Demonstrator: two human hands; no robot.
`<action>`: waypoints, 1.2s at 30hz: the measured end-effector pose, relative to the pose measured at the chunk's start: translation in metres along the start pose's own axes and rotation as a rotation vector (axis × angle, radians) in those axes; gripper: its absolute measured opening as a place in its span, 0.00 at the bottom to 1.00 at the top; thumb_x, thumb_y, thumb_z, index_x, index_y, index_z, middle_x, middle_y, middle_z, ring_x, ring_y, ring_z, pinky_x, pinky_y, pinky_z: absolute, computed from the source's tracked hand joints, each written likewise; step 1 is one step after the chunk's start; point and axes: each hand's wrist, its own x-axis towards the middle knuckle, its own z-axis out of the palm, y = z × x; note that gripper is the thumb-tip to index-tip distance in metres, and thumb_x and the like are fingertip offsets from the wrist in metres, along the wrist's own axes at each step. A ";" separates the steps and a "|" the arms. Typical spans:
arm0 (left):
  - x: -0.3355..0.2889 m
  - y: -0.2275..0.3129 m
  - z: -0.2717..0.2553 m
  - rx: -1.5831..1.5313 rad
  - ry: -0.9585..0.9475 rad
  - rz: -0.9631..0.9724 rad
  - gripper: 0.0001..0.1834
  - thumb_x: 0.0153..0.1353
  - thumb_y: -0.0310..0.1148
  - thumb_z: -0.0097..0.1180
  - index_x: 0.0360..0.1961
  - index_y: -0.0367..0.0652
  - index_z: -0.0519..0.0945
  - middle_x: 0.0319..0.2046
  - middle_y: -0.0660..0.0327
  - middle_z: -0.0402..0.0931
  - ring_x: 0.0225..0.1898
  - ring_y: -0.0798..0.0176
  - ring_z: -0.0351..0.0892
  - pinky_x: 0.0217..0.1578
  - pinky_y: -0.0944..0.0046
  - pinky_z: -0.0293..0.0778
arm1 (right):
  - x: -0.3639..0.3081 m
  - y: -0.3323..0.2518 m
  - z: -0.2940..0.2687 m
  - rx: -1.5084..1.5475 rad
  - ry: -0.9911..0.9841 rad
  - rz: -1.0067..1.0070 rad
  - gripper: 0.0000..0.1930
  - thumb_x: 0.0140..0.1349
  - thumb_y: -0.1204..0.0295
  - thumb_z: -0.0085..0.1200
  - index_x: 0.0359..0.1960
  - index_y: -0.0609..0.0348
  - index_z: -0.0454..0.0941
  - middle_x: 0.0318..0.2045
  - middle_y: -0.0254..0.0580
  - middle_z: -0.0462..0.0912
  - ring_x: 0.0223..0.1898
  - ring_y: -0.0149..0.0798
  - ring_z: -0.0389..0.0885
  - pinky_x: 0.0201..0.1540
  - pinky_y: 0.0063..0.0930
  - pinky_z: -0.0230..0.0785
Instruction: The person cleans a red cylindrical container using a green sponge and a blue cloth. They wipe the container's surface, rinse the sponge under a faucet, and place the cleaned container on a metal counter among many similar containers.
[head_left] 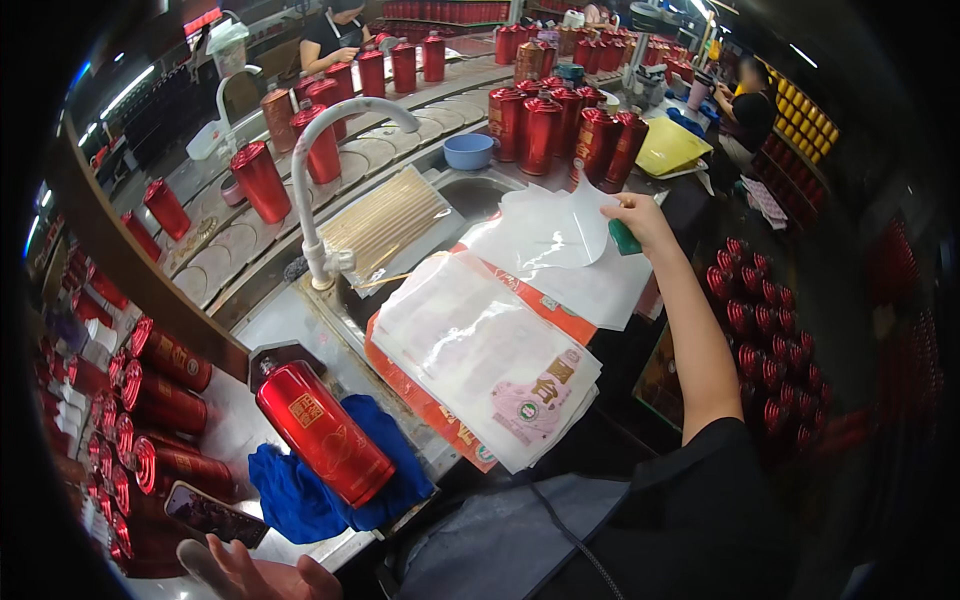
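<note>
My right hand reaches out to the far right of the sheets. Its fingers are closed on the edge of a translucent plastic sheet, which is lifted and curled. A small green object, its kind unclear, is in the same hand. Below it lies a stack of printed translucent sheets over an orange-red printed sheet. At the lower left my left hand is palm up with fingers apart, near a phone. A shiny red bottle lies tilted on a blue cloth.
A white curved faucet rises over the sink, beside a bundle of thin wooden sticks and a blue bowl. Red bottles stand in groups behind, left and right. Co-workers sit across the conveyor.
</note>
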 end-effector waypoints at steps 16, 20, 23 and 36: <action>-0.050 -0.005 0.003 0.146 -0.254 -0.195 0.29 0.73 0.44 0.54 0.67 0.35 0.72 0.72 0.44 0.59 0.74 0.44 0.58 0.73 0.44 0.57 | -0.029 -0.067 -0.050 -0.354 0.531 -0.491 0.10 0.63 0.69 0.68 0.38 0.64 0.89 0.28 0.35 0.86 0.27 0.26 0.80 0.33 0.21 0.71; -0.038 0.006 0.006 -0.044 -0.276 -0.347 0.32 0.71 0.47 0.56 0.64 0.28 0.72 0.65 0.41 0.68 0.70 0.42 0.65 0.69 0.45 0.63 | -0.093 -0.166 0.001 -0.341 0.169 -0.530 0.09 0.61 0.71 0.67 0.40 0.63 0.88 0.33 0.35 0.87 0.32 0.26 0.81 0.38 0.22 0.73; 0.010 0.029 0.033 -0.516 -0.327 -0.352 0.31 0.66 0.46 0.63 0.57 0.26 0.77 0.56 0.36 0.77 0.60 0.38 0.77 0.63 0.47 0.69 | -0.145 -0.207 0.062 -0.364 -0.375 -0.560 0.10 0.58 0.80 0.65 0.43 0.63 0.87 0.36 0.34 0.84 0.33 0.27 0.80 0.42 0.19 0.72; 0.012 0.056 0.058 -1.429 -0.736 -0.872 0.25 0.64 0.30 0.69 0.62 0.42 0.79 0.43 0.59 0.84 0.38 0.70 0.83 0.44 0.68 0.77 | -0.235 -0.222 0.153 0.312 -0.765 -0.539 0.22 0.44 0.74 0.80 0.42 0.67 0.87 0.27 0.36 0.80 0.26 0.25 0.76 0.31 0.18 0.63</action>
